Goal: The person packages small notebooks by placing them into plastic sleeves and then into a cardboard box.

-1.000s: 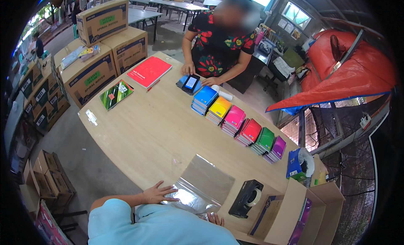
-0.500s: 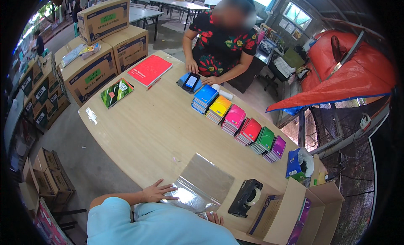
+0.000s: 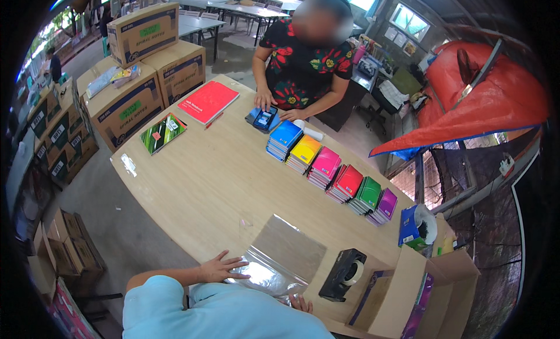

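Note:
A clear plastic sheet or bag (image 3: 290, 246) lies flat at the near edge of the table, shiny and creased at its near end. My left hand (image 3: 219, 268) rests palm down with fingers spread, its fingertips on the sheet's left edge. Partly hidden by my light blue sleeve, my right hand (image 3: 301, 303) lies at the near right corner of the sheet, fingers apart. Neither hand grips anything. Just right of the sheet stands a black tape dispenser (image 3: 338, 278) with a roll of tape.
Stacks of small notebooks in several colours (image 3: 322, 166) run along the far right edge. Open cardboard box (image 3: 392, 298) at near right; blue box (image 3: 412, 226) beyond it. A red notebook (image 3: 209, 102) and green notebook (image 3: 163, 133) lie far left. Opposite, a person touches a phone (image 3: 265, 118).
The co-worker's hand has moved onto the phone, and its screen looks darker. My hands and the plastic stay in place; the view shifts slightly.

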